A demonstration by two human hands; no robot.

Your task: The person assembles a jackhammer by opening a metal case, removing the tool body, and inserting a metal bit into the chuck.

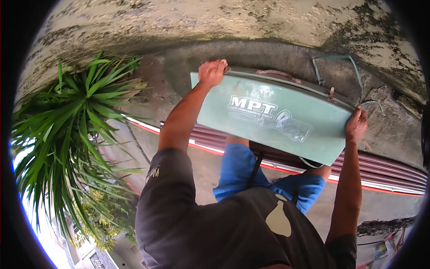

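A pale green hard tool case (210, 105) with white print stretches across the middle in front of my legs, tilted down toward the right. Its dark upper side carries a brownish carry handle (280, 75) and, farther right, a small latch (331, 93). At the case's upper left corner, my left hand (212, 73) is closed over the edge, close to a second latch. The upper right corner is gripped by my right hand (356, 124), its fingers partly hidden behind the case. The lid appears closed.
A stained wall (251, 22) runs along the far side. On the concrete lies a thin green strap loop (336, 57). Maroon ribbed panels (385, 170) with white and red edging cross behind my legs. A leafy green plant (85, 103) fills the left.
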